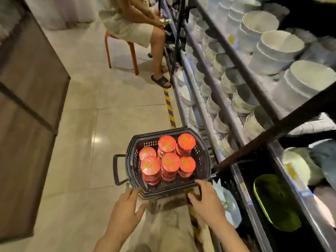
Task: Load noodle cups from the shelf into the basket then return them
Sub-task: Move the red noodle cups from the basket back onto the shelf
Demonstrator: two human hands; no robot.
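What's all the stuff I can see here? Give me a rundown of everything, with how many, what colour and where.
Noodle cups: six red lids showing, on stacks of cups, inside the basket.
Basket: one, black, on the floor by the shelf, handle folded out to the left.
Shelf: one long dark metal rack, along the right side.
Bowls: many, white, stacked on the shelf's upper levels.
Plates: many, white and grey, stacked lower on the shelf.
Green tray: one, on a low shelf at right.
Stool: one, red, up the aisle, with a seated person on it.
Hazard tape: yellow-black strip on the floor.
Left hand: fingers touching the basket's near rim.
Right hand: fingers on the near rim.
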